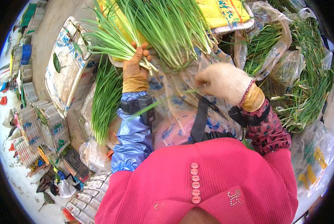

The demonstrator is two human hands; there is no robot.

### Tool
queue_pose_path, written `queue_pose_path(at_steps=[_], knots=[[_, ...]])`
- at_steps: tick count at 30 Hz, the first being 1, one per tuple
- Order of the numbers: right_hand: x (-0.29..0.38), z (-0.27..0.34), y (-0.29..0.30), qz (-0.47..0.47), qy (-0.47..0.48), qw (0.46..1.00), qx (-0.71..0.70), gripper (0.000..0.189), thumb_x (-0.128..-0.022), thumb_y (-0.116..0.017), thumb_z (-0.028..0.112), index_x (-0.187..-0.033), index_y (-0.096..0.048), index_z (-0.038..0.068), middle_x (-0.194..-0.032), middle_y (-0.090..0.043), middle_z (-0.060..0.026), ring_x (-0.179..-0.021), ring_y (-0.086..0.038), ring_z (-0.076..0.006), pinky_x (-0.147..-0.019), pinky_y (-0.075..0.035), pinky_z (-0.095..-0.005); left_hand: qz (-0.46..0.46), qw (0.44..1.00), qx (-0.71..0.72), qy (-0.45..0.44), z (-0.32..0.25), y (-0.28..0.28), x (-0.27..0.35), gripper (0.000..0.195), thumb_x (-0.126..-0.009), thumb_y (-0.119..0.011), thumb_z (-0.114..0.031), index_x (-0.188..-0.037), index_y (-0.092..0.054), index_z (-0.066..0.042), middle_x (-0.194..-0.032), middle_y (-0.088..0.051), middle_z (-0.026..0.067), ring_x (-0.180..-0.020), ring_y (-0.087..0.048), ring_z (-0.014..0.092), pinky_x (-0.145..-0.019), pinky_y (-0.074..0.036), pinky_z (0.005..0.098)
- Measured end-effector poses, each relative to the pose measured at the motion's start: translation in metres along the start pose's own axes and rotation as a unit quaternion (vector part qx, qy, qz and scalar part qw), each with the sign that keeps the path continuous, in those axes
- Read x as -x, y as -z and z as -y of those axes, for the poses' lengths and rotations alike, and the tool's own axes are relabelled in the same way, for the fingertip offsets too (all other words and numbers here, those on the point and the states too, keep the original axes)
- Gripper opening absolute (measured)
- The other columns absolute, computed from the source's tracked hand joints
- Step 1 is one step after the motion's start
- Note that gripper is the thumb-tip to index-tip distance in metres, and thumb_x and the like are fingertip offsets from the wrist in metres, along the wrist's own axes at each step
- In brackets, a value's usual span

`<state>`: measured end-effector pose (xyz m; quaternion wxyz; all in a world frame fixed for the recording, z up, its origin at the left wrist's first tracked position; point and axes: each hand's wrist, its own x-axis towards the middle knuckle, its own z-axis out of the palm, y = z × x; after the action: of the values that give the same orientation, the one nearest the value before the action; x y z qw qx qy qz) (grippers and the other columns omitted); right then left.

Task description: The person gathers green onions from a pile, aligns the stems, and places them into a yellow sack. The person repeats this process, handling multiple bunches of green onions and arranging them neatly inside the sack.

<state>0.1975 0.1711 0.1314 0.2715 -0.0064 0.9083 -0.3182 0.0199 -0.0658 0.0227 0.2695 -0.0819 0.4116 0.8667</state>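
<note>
My left hand (136,65), in an orange glove with bare-looking fingertips, grips a small bunch of green leafy stalks (119,46) by their pale lower ends. Beside it a larger heap of the same long stalks (167,36) lies over yellow printed sacking (223,14), pale ends towards me. My right hand (223,82), in a whitish knit glove over an orange one, hovers above the clear printed plastic apron (178,103) on my lap. It is blurred, its fingers are curled, and whether it holds anything is unclear. A loose green leaf (150,108) shows near my left wrist.
Another bundle of green stalks (105,103) lies left of my left forearm. A white crate (68,67) stands beyond it, with several stacked crates (54,128) farther back. At right are open plastic bags of greens (265,50) and a large pile of leaves and trimmings (307,81).
</note>
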Motion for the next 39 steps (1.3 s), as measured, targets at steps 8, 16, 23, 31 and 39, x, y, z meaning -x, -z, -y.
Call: queue_pose_path(at_steps=[8, 16, 23, 31, 39], knots=[[-0.116, 0.045, -0.005, -0.1, -0.154, 0.981, 0.069, 0.029, -0.091, -0.066, 0.03, -0.102, -0.078, 0.007, -0.096, -0.073, -0.0231, -0.094, -0.072, -0.0407, -0.084, -0.058, -0.0475, 0.069, 0.987, 0.125, 0.068, -0.004, 0.0, 0.015, 0.032, -0.098, -0.069, -0.005, -0.129, -0.06, -0.002, -0.098, -0.07, 0.0095, -0.077, -0.065, 0.02, -0.076, -0.058, 0.0387], [-0.094, 0.028, -0.019, -0.182, -0.136, 0.912, -0.34, 0.042, -0.092, -0.064, 0.032, -0.115, -0.067, -0.002, -0.094, -0.072, -0.0235, -0.086, -0.072, -0.0351, -0.079, -0.055, -0.0423, 0.054, 0.995, -0.008, 0.079, -0.002, 0.009, 0.018, 0.036, -0.098, -0.065, -0.003, -0.131, -0.054, -0.002, -0.129, -0.066, 0.0241, -0.118, -0.067, 0.036, -0.096, -0.06, 0.0528], [-0.077, 0.067, -0.028, -0.026, -0.09, 0.99, -0.105, 0.037, -0.096, -0.056, 0.028, -0.125, -0.061, 0.005, -0.107, -0.071, -0.0267, -0.102, -0.069, -0.0448, -0.09, -0.055, -0.0517, -0.012, 0.986, -0.137, 0.09, 0.006, -0.005, 0.023, 0.026, -0.096, -0.068, -0.006, -0.119, -0.064, 0.007, -0.109, -0.073, 0.0243, -0.102, -0.073, 0.035, -0.092, -0.061, 0.0498], [-0.098, 0.047, -0.029, -0.023, -0.123, 0.989, 0.074, 0.022, -0.089, -0.065, 0.016, -0.102, -0.079, 0.004, -0.102, -0.075, -0.0242, -0.098, -0.074, -0.0385, -0.084, -0.06, -0.0479, -0.111, 0.965, -0.238, -0.004, -0.002, -0.008, 0.016, 0.023, -0.092, -0.074, -0.003, -0.111, -0.066, 0.008, -0.093, -0.075, 0.0159, -0.063, -0.065, 0.016, -0.053, -0.055, 0.028], [-0.12, 0.039, -0.027, -0.096, -0.163, 0.982, 0.004, 0.031, -0.089, -0.066, 0.025, -0.109, -0.076, 0.002, -0.106, -0.074, -0.0238, -0.101, -0.073, -0.0391, -0.086, -0.058, -0.046, -0.048, 0.995, -0.08, -0.027, -0.001, -0.01, 0.012, 0.028, -0.093, -0.073, -0.005, -0.115, -0.067, 0.011, -0.093, -0.073, 0.0138, -0.063, -0.058, 0.013, -0.06, -0.053, 0.0264]])
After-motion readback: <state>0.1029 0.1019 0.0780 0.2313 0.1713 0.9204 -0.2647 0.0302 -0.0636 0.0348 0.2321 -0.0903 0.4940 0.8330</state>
